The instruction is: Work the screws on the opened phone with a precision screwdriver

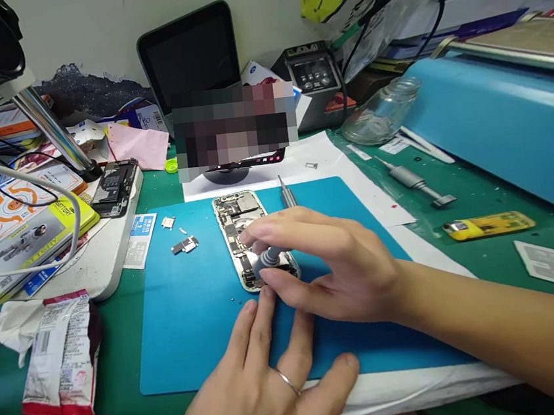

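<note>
An opened phone frame [233, 238] with its inner parts bare lies on the blue mat [187, 349]. My right hand [332, 261] is closed around a grey screwdriver [268, 258], held over the lower part of the phone; its tip is hidden. With fingers spread, my left hand [269, 373] rests on the mat, fingertips at the phone's near edge. Another screwdriver [286, 192] lies just beyond my right hand, partly hidden by it. Left of the phone are a small metal bracket [184, 245], a small metal piece [168, 223] and tiny screws [236, 299].
Battery boxes [33, 240] and another opened phone [115, 188] sit on a white device at left, near a snack wrapper [59, 356]. At right lie a third screwdriver [415, 181], a yellow tool [489, 225] and a glass jar [383, 114]. A dark screen [189, 58] stands behind.
</note>
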A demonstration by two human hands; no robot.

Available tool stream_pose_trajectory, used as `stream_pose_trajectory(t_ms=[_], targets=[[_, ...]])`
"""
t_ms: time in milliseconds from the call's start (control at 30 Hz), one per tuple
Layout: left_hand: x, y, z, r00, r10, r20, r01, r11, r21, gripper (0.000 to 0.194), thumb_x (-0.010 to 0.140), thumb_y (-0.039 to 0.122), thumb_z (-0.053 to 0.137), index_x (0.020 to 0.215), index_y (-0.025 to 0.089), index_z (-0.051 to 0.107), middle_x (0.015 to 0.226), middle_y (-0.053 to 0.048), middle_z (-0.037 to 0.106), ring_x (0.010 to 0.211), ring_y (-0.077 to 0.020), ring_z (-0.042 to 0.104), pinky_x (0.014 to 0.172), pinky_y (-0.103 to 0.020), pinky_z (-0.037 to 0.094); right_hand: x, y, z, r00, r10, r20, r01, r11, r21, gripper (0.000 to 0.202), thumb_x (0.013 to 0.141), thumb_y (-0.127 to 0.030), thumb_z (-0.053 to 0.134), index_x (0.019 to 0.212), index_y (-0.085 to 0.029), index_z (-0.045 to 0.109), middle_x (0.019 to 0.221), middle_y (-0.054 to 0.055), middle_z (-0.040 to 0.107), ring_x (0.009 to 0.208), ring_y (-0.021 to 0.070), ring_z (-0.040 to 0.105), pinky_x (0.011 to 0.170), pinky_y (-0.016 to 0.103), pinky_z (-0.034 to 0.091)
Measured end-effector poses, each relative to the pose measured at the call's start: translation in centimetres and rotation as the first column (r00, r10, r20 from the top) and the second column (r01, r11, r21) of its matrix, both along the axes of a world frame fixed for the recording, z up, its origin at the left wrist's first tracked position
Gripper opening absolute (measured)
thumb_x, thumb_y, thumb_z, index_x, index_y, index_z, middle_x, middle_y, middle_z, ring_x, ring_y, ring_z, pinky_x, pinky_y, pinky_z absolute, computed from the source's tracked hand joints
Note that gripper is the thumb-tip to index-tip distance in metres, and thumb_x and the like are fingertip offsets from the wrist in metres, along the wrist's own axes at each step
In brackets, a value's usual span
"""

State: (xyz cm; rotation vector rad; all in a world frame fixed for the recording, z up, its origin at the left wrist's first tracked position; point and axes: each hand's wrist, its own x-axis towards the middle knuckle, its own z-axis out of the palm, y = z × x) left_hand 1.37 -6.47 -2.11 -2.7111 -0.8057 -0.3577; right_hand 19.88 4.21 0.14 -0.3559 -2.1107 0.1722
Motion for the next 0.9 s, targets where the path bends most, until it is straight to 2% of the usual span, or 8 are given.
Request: stream_pose_trajectory(t_ms=[67,233,400,567,700,800,900], targets=[[0.0,0.02,0.02,1.0,-0.002,-0.001,0.002,1.0,-0.003,0.047,0.108,0.042,0.051,0.153,0.032,0.055,0.139,-0.007,0.07,0.128,-0.0405,0.067,0.115,-0.05,0.038,0.0,0.02,-0.05,1.0,0.001,-0.009,-0.001,1.0,-0.015,0.05,0.096,-0.007,0.057,0.144,-0.019,0.048,0.118,0.011,0.076,0.106,0.0193,0.075,0.084,0.034,0.069],[-0.01,-0.07,-0.03,1.0,0.001,0.011,-0.001,1.0,0.005,0.046,0.108,0.041,0.051,0.153,0.031,0.055,0.14,-0.008,0.069,0.126,-0.0407,0.068,0.115,-0.051,0.037,0.13,0.06,-0.13,1.0,0.015,0.005,-0.015,1.0,0.01,0.052,0.095,-0.011,0.067,0.143,-0.017,0.048,0.118,0.013,0.075,0.112,0.0208,0.073,0.089,0.034,0.069],[-0.13,-0.13,0.0,1.0,-0.003,0.008,0.003,1.0,0.003,0.047,0.108,0.042,0.051,0.153,0.032,0.054,0.136,-0.007,0.071,0.128,-0.0406,0.067,0.116,-0.05,0.037,0.13,-0.02,-0.04,1.0,0.003,0.004,-0.003,1.0,-0.011,0.054,0.093,-0.004,0.058,0.144,-0.016,0.049,0.119,0.012,0.076,0.108,0.0202,0.074,0.089,0.033,0.068],[-0.1,-0.02,0.08,1.0,0.004,0.015,-0.005,1.0,0.016,0.044,0.108,0.04,0.05,0.151,0.032,0.057,0.137,-0.007,0.071,0.125,-0.0396,0.069,0.115,-0.049,0.037,0.12,0.03,-0.17,1.0,0.027,0.006,-0.028,0.999,0.022,0.049,0.094,-0.008,0.067,0.14,-0.013,0.05,0.117,0.015,0.076,0.109,0.0203,0.074,0.091,0.033,0.067],[-0.03,0.0,0.06,1.0,0.005,0.012,-0.005,1.0,0.006,0.044,0.108,0.041,0.051,0.151,0.033,0.057,0.135,-0.006,0.072,0.127,-0.0397,0.068,0.115,-0.049,0.038,0.18,-0.03,-0.12,1.0,0.0,-0.001,0.0,1.0,-0.018,0.052,0.095,-0.006,0.057,0.145,-0.018,0.048,0.118,0.011,0.076,0.1,0.0181,0.075,0.086,0.033,0.068],[-0.03,-0.05,0.05,1.0,0.008,0.01,-0.008,1.0,0.006,0.045,0.108,0.041,0.05,0.152,0.033,0.056,0.137,-0.007,0.071,0.124,-0.0387,0.069,0.114,-0.049,0.039,0.18,0.0,-0.07,1.0,0.013,0.008,-0.013,1.0,0.018,0.052,0.097,-0.013,0.064,0.146,-0.018,0.047,0.116,0.012,0.077,0.105,0.0207,0.076,0.088,0.035,0.069],[-0.01,-0.1,0.07,1.0,0.009,0.019,-0.009,1.0,0.013,0.045,0.109,0.041,0.049,0.152,0.032,0.056,0.137,-0.006,0.071,0.125,-0.0385,0.069,0.115,-0.049,0.039,0.12,-0.01,-0.05,1.0,0.01,0.01,-0.01,1.0,0.019,0.053,0.095,-0.009,0.064,0.145,-0.017,0.048,0.117,0.012,0.077,0.108,0.0211,0.075,0.09,0.035,0.069]])
